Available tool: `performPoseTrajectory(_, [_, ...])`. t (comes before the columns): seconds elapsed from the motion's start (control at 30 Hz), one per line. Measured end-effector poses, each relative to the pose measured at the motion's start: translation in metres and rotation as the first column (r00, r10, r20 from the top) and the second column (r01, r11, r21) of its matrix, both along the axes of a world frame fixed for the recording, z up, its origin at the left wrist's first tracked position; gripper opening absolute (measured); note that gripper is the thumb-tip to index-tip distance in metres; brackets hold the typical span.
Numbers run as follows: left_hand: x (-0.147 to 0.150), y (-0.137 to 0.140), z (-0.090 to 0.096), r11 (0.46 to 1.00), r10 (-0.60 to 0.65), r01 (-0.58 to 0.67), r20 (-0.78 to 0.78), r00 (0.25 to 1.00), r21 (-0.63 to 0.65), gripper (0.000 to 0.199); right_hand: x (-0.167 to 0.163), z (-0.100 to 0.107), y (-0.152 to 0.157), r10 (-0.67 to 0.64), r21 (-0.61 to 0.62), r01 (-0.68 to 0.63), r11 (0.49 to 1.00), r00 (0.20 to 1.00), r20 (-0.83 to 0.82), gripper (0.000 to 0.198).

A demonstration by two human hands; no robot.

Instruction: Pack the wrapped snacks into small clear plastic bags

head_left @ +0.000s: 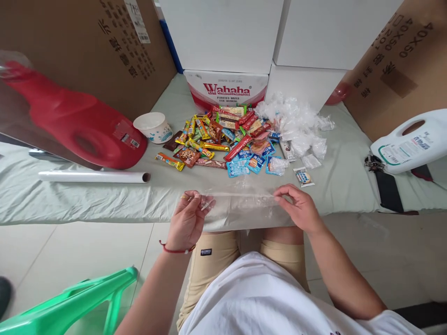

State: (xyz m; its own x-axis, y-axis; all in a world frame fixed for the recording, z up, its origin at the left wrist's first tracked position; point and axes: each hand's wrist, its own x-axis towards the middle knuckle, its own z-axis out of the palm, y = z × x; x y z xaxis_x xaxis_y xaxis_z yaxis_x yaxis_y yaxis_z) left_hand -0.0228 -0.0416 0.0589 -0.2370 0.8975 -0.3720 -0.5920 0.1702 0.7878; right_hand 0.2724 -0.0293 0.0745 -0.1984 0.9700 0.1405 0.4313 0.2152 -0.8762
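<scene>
A clear plastic bag (244, 200) is stretched between my two hands just over the table's front edge. My left hand (190, 209), with a red string bracelet at its wrist, pinches the bag's left end. At the opposite end, the fingertips of my right hand (296, 204) grip the bag's upper edge. Beyond the bag lies a loose pile of wrapped snacks (213, 135) in yellow, red, brown and blue wrappers. A small white snack packet (304, 177) lies apart, just above my right hand. Crumpled clear bags (296, 121) are heaped to the right of the pile.
On the left are a red jug (84, 121), a paper bowl (152, 128) and a white roll (94, 177). A white detergent bottle (412, 142) lies right. Behind stand a Wahaha carton (226, 90) and brown cardboard (401, 65). A green stool (77, 298) is on the floor.
</scene>
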Motion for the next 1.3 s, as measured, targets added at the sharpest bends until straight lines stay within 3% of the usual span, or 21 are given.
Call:
performPoseTrajectory(0.07, [-0.003, -0.008, 0.007, 1.0, 0.001, -0.001, 0.0, 1.0, -0.022, 0.04, 0.01, 0.02, -0.01, 0.13, -0.217, -0.172, 0.961, 0.972, -0.195, 0.017])
performPoseTrajectory(0.13, [-0.009, -0.013, 0.016, 0.998, -0.055, 0.054, -0.025, 0.998, -0.017, 0.039, 0.015, 0.043, -0.019, 0.2, -0.387, -0.355, 0.851, 0.9, -0.387, 0.02])
performPoseTrajectory(0.2, [-0.02, -0.013, 0.027, 0.974, -0.225, 0.222, -0.099, 0.969, -0.039, 0.037, 0.019, 0.061, -0.018, 0.192, -0.458, -0.471, 0.754, 0.825, -0.532, 0.022])
performPoseTrajectory(0.23, [-0.028, -0.01, 0.032, 0.944, -0.33, 0.324, -0.148, 0.933, -0.062, 0.036, 0.022, 0.067, -0.012, 0.17, -0.465, -0.489, 0.738, 0.801, -0.574, 0.023])
performPoseTrajectory(0.3, [-0.046, 0.004, 0.037, 0.874, -0.484, 0.475, -0.248, 0.839, -0.101, 0.037, 0.026, 0.07, 0.009, 0.121, -0.462, -0.453, 0.762, 0.801, -0.586, 0.025])
performPoseTrajectory(0.37, [-0.061, 0.027, 0.036, 0.863, -0.495, 0.498, -0.353, 0.794, -0.09, 0.037, 0.027, 0.06, 0.04, 0.079, -0.476, -0.379, 0.794, 0.839, -0.538, 0.028])
performPoseTrajectory(0.43, [-0.071, 0.055, 0.027, 0.913, -0.391, 0.394, -0.482, 0.784, -0.1, 0.035, 0.022, 0.041, 0.069, 0.023, -0.509, -0.303, 0.806, 0.874, -0.485, 0.033])
performPoseTrajectory(0.5, [-0.075, 0.079, 0.018, 0.978, -0.209, 0.158, -0.631, 0.747, -0.137, 0.032, 0.013, 0.018, 0.091, -0.057, -0.542, -0.22, 0.811, 0.892, -0.448, 0.04])
performPoseTrajectory(0.57, [-0.074, 0.089, 0.013, 0.99, 0.006, -0.11, -0.743, 0.669, -0.091, 0.03, 0.004, -0.001, 0.102, -0.129, -0.562, -0.151, 0.813, 0.895, -0.427, 0.044])
performPoseTrajectory(0.63, [-0.067, 0.08, 0.017, 0.931, 0.286, -0.348, -0.813, 0.507, 0.111, 0.028, -0.003, -0.012, 0.104, -0.165, -0.567, -0.122, 0.815, 0.889, -0.428, 0.045])
performPoseTrajectory(0.7, [-0.05, 0.054, 0.027, 0.801, 0.544, -0.44, -0.8, 0.254, 0.405, 0.024, -0.008, -0.016, 0.102, -0.175, -0.561, -0.119, 0.82, 0.879, -0.443, 0.046])
performPoseTrajectory(0.73, [-0.037, 0.038, 0.033, 0.76, 0.616, -0.387, -0.769, 0.171, 0.523, 0.021, -0.01, -0.015, 0.101, -0.175, -0.558, -0.12, 0.821, 0.878, -0.446, 0.047])
performPoseTrajectory(0.77, [-0.023, 0.023, 0.038, 0.78, 0.62, -0.244, -0.764, 0.178, 0.576, 0.016, -0.012, -0.014, 0.1, -0.172, -0.556, -0.121, 0.822, 0.878, -0.446, 0.048])
performPoseTrajectory(0.8, [-0.008, 0.01, 0.041, 0.813, 0.574, -0.053, -0.785, 0.233, 0.579, 0.012, -0.013, -0.012, 0.1, -0.166, -0.554, -0.123, 0.823, 0.881, -0.443, 0.048])
performPoseTrajectory(0.87, [0.017, -0.004, 0.039, 0.827, 0.358, 0.333, -0.882, 0.306, 0.452, 0.011, -0.013, -0.008, 0.1, -0.145, -0.544, -0.128, 0.83, 0.891, -0.431, 0.048])
performPoseTrajectory(0.93, [0.027, 0.0, 0.022, 0.818, 0.141, 0.519, -0.962, 0.235, 0.247, 0.014, -0.005, -0.007, 0.102, -0.121, -0.529, -0.128, 0.839, 0.903, -0.411, 0.049])
performPoseTrajectory(1.03, [0.011, 0.021, -0.018, 0.856, -0.058, 0.514, -0.998, -0.015, -0.057, 0.025, 0.024, -0.013, 0.109, -0.11, -0.514, -0.077, 0.854, 0.94, -0.324, 0.046])
performPoseTrajectory(1.13, [-0.018, 0.037, -0.051, 0.806, -0.136, 0.555, -0.976, -0.167, -0.208, 0.041, 0.059, -0.019, 0.124, -0.149, -0.398, 0.152, 0.905, 0.988, 0.039, 0.028])
performPoseTrajectory(1.2, [-0.029, 0.04, -0.06, 0.763, -0.133, 0.602, -0.968, -0.213, -0.237, 0.046, 0.069, -0.02, 0.138, -0.2, -0.139, 0.272, 0.952, 0.899, 0.389, 0.013])
performPoseTrajectory(1.23, [-0.031, 0.04, -0.061, 0.746, -0.131, 0.618, -0.965, -0.229, -0.248, 0.048, 0.067, -0.019, 0.145, -0.212, -0.003, 0.25, 0.968, 0.825, 0.524, 0.011])
performPoseTrajectory(1.3, [-0.032, 0.041, -0.058, 0.713, -0.142, 0.643, -0.955, -0.26, -0.281, 0.05, 0.049, -0.016, 0.161, -0.163, 0.163, 0.068, 0.984, 0.705, 0.69, 0.022])
